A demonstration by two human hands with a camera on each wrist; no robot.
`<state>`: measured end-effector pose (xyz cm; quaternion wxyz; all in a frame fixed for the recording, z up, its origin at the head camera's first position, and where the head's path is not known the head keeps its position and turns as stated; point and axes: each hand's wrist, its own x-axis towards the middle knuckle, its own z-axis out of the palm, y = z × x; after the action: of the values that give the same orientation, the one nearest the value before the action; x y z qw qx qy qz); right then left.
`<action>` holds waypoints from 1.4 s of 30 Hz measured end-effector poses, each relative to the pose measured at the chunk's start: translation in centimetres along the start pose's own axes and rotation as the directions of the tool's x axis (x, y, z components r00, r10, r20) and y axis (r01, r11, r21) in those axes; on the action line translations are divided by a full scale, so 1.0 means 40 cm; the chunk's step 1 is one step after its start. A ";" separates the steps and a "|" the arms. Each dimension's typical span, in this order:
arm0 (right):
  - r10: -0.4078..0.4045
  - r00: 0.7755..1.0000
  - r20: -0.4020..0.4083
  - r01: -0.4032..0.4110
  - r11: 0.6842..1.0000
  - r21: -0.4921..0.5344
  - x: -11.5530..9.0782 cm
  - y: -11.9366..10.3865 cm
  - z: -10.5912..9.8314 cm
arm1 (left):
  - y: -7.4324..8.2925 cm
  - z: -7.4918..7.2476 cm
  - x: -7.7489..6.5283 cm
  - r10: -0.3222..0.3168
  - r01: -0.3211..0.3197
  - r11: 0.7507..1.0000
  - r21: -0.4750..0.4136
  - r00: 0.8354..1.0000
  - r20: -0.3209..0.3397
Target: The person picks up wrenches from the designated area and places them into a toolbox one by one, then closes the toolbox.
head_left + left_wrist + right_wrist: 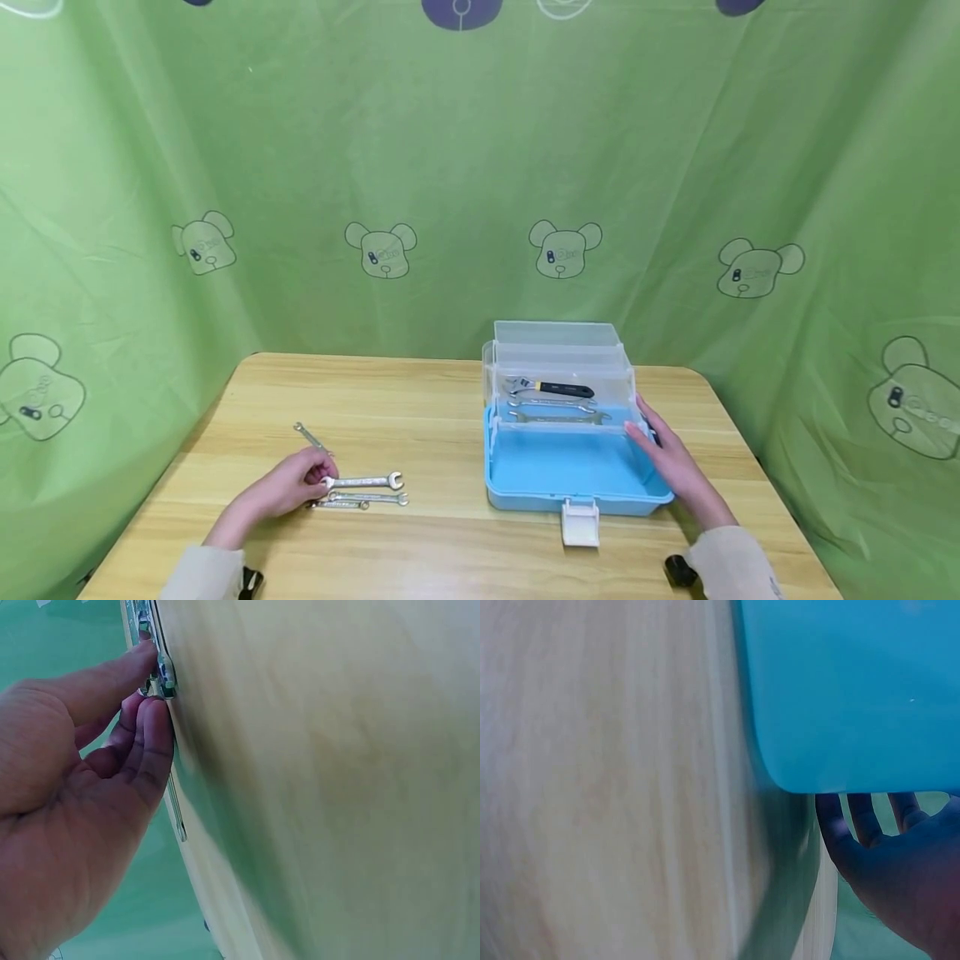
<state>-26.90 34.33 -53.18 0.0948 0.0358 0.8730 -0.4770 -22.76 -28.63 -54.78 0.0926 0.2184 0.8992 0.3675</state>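
In the head view my left hand [288,483] pinches the near end of a silver open-end wrench [366,482] between thumb and fingers, low over the table at the left. Two smaller wrenches, one of them a slim wrench [378,498], lie just below it. Another small wrench [311,436] lies beyond the knuckles, partly covered by the hand. My right hand [678,462] holds the right side of a blue toolbox [510,500], thumb over the edge and fingers along the outer wall. The right wrist view shows those fingers [866,821] against the blue wall.
The toolbox stands open, its clear tray [555,358] raised at the back. An adjustable wrench [566,389] with a black handle and two silver wrenches [558,417] lie in it. A white latch [581,525] hangs at the front. Green cloth [465,167] surrounds the wooden table [420,550].
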 end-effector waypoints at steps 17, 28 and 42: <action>-0.012 1.000 0.004 0.012 1.000 0.015 0.003 0.000 0.000 | 0.008 -0.008 -0.001 0.005 -0.005 0.999 0.032 1.000 -0.011; 0.002 1.000 0.006 -0.002 1.000 0.010 0.005 0.004 -0.002 | 0.013 -0.015 -0.002 -0.045 0.023 0.991 -0.134 0.984 -0.171; -0.007 1.000 0.007 0.007 1.000 0.016 0.004 0.005 0.000 | 0.027 -0.013 -0.002 -0.150 0.051 0.914 -0.403 0.964 -0.218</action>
<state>-27.02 34.45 -53.39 0.0960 0.0316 0.8690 -0.4843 -22.52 -28.32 -53.66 0.0420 0.1014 0.8216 0.5594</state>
